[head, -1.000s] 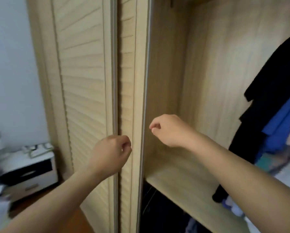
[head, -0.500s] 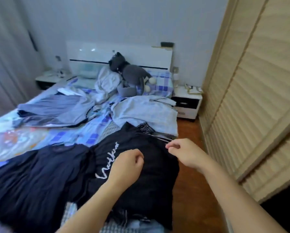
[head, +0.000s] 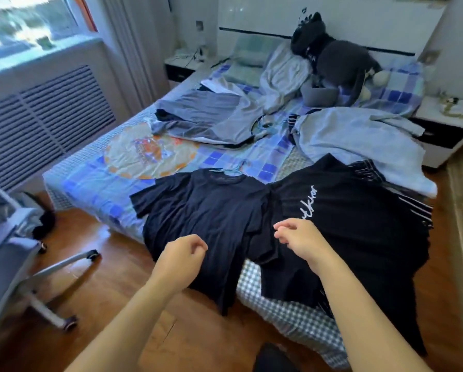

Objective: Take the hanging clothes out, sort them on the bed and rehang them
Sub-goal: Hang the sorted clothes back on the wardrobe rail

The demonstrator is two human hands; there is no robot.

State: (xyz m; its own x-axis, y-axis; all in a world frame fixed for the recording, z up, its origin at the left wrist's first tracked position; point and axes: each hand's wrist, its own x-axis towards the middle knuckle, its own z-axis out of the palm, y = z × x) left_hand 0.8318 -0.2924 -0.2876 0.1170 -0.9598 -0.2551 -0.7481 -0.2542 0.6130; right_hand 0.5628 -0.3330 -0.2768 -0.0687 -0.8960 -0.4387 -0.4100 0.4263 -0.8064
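over the foot of the bed both hands hang loosely curled and empty, the left hand and right hand above two black t-shirts; sorting seems done; next, grasp one for rehanging.

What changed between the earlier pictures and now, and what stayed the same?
The view swung left from the wardrobe to the bed, and the window and chair came into view. Both hands moved along with it: the left hand hangs over the plain black T-shirt, the right hand over the lettered black shirt. Neither took hold of anything. The clothes lie as half a second ago.
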